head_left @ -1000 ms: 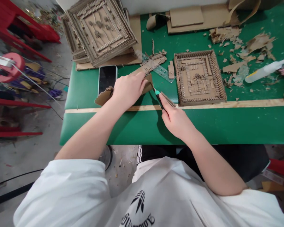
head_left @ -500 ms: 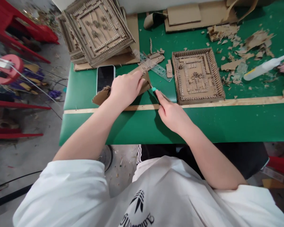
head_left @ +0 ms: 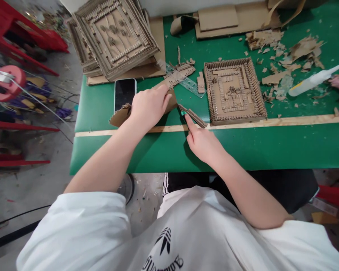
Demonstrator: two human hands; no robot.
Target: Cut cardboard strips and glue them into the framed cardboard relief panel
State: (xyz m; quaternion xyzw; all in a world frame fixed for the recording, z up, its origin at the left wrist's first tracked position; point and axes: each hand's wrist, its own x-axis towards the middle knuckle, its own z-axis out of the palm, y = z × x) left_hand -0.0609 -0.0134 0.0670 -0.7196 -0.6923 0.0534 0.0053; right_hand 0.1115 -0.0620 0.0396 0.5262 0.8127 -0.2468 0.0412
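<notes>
My left hand is closed over a piece of cardboard, pressing it against the green table. One curled, ragged end of that cardboard sticks out left of my wrist. In my right hand is a craft knife with a teal front part, its tip close to the cardboard's right end; my palm hides most of the handle. A narrow cardboard strip lies just beyond my right fingers. Above my left hand, a ragged cardboard strip lies across a clear plastic ruler.
A square cardboard frame with corrugated walls sits right of my hands. Stacked cardboard panels and a phone are at left. Cardboard scraps and a white glue bottle lie at right. A wooden strip runs along the table.
My right hand has drawn the craft knife slightly down and toward me, away from the cardboard's end, exposing more of the narrow strip. My left hand stays in place.
</notes>
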